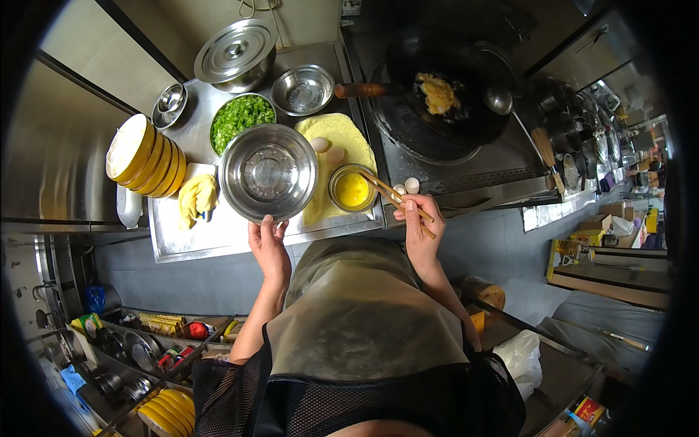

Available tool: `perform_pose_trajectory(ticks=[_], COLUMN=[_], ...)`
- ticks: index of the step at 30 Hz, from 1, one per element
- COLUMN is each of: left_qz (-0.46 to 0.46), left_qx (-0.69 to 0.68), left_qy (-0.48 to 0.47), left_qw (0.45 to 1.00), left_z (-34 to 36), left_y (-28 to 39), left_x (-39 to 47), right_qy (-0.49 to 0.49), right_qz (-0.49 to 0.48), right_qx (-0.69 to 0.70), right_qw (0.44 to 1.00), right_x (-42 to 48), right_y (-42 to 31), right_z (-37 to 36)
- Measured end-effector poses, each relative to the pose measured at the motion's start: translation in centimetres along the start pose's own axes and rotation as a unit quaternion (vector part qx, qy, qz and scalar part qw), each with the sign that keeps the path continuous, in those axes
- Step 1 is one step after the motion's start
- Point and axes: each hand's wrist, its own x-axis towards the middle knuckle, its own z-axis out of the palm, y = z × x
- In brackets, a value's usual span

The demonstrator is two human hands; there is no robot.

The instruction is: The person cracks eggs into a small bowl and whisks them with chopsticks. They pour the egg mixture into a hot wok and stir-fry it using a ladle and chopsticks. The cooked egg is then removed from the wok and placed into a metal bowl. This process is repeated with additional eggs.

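Observation:
My left hand [268,243] grips the near rim of a large stainless steel bowl [270,172], with nothing inside but shine. Between the fingers of my right hand [423,229] is a pair of wooden chopsticks [383,191]. Their tips reach the rim of a small bowl of beaten egg [352,192], which stands on a yellow cloth [327,128]. Behind it, two whole eggs [319,144] lie on the same cloth. Opened eggshells [412,185] sit just beyond my right hand. Chopped green peppers [243,120] fill a bowl partly covered by the large one.
At the right, a black wok [464,131] holds fried egg [438,94]; its wooden handle [360,90] points left. A ladle [498,101] rests in it. Stacked yellow bowls [144,158], a yellow rag [197,198], a lidded pot [236,52] and a smaller steel bowl [303,90] occupy the counter.

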Motion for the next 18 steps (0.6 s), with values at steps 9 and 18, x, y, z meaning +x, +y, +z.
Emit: perform_pose_trajectory(ticks=[9,18], left_qz=[-0.006,-0.005], left_qx=[0.004,-0.003], left_qy=[-0.014,-0.008], left_qw=[1.0,1.0], left_z=[0.3,0.0], left_y=[-0.3,-0.6], left_x=[-0.3,0.0], right_qy=[-0.012,0.035], right_qz=[0.087,0.175], right_qx=[0.042,0.182], right_qw=[0.995,0.967], right_x=[0.8,1.9], right_y=[2.8,1.6], right_z=[-0.9,-2.4])
